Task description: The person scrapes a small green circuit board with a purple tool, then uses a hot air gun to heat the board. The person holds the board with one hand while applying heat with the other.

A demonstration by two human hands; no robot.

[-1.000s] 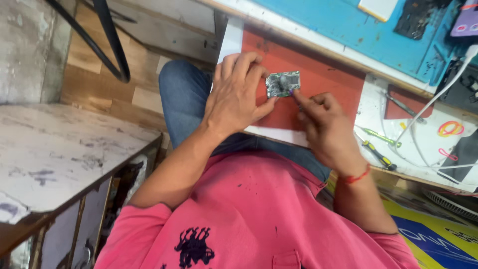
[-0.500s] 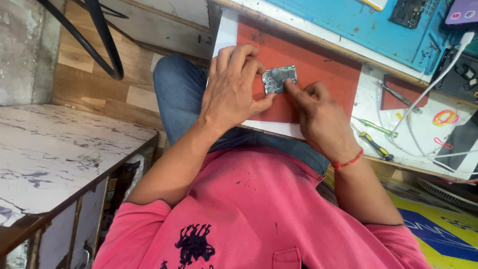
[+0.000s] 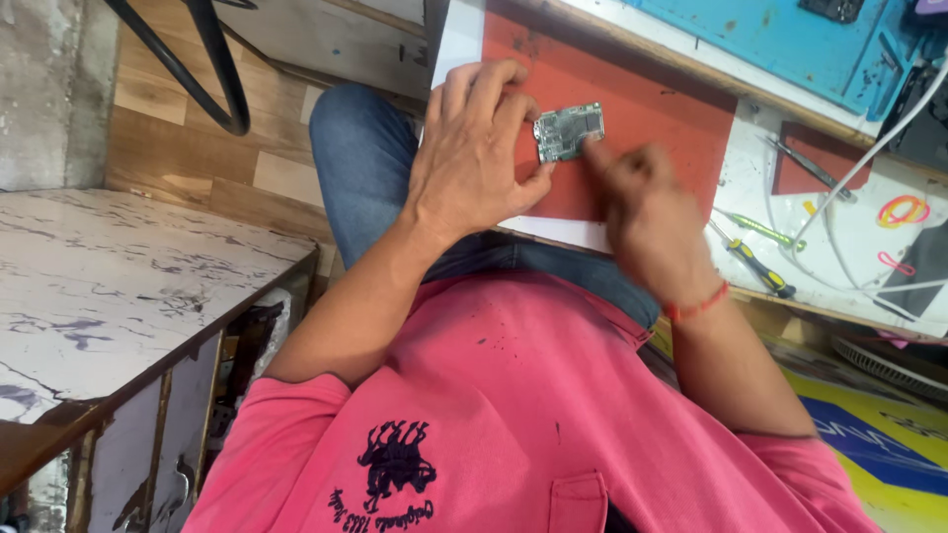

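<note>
Small green circuit board (image 3: 569, 131) lay on the red mat (image 3: 671, 118) at the bench edge. Left hand (image 3: 474, 153) lay spread over the mat, fingertips and thumb pinching the board's near edge. Right hand (image 3: 647, 207), blurred, touched the board's far side with a fingertip; its grip could not be told. Screwdrivers (image 3: 755, 252) lay just beside on the white surface

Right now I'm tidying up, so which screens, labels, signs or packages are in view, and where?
Dark flat rectangular screen-like panel: on the white bench surface at far right, partly cut off.
Yellow and blue printed sheet: low at right, below the bench, with dark lettering.
No packages or lit screens show.
</note>
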